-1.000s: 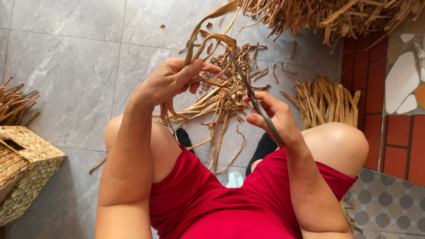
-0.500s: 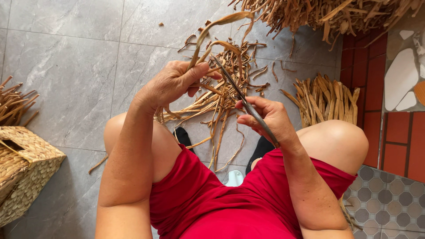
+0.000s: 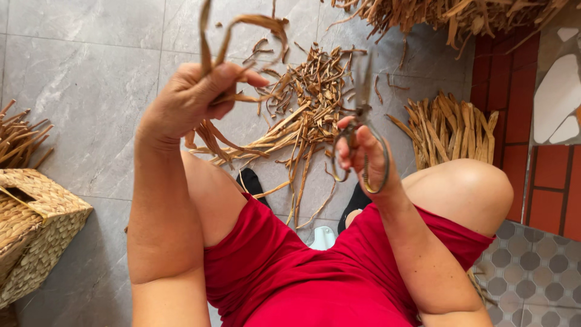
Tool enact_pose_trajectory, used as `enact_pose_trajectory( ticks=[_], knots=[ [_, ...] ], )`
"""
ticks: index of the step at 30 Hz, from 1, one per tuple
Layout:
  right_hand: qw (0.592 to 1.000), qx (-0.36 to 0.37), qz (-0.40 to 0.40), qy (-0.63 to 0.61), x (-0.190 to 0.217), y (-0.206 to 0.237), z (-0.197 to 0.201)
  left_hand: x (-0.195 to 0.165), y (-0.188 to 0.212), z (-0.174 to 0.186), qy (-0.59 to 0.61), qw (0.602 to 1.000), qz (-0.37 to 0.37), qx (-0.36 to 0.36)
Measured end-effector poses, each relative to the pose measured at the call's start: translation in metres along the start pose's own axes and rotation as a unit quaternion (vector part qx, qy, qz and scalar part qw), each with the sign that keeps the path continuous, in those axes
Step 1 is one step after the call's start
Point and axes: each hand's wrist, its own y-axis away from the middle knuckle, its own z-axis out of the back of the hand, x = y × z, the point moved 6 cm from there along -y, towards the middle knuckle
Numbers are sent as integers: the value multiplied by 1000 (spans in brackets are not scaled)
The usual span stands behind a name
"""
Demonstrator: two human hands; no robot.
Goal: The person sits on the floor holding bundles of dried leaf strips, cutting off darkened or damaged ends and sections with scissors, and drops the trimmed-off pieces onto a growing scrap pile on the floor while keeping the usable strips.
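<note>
Left hand point(image 3: 193, 100) pinching curled dry fibre strips point(image 3: 242, 36) rising toward upper frame, right hand point(image 3: 363, 154) gripping metal scissors point(image 3: 361, 121), blades pointing up, woven basket point(image 3: 36, 224) lower left

No packages, labels, signs or screens show anywhere around the hands.
</note>
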Motion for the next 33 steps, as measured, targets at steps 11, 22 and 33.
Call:
enact_pose_trajectory(
  ticks=[11, 22, 33],
  knots=[
    [944, 131, -255, -166, -115, -2, -49, -2, 19, 8, 92, 995, -45, 19],
    [937, 57, -182, -293, -129, -40, -14, -4, 36, 7, 133, 987, -61, 66],
    [989, -63, -83, -103, -98, -52, 1, 2, 44, 17, 154, 982, -74, 82]
  ],
)
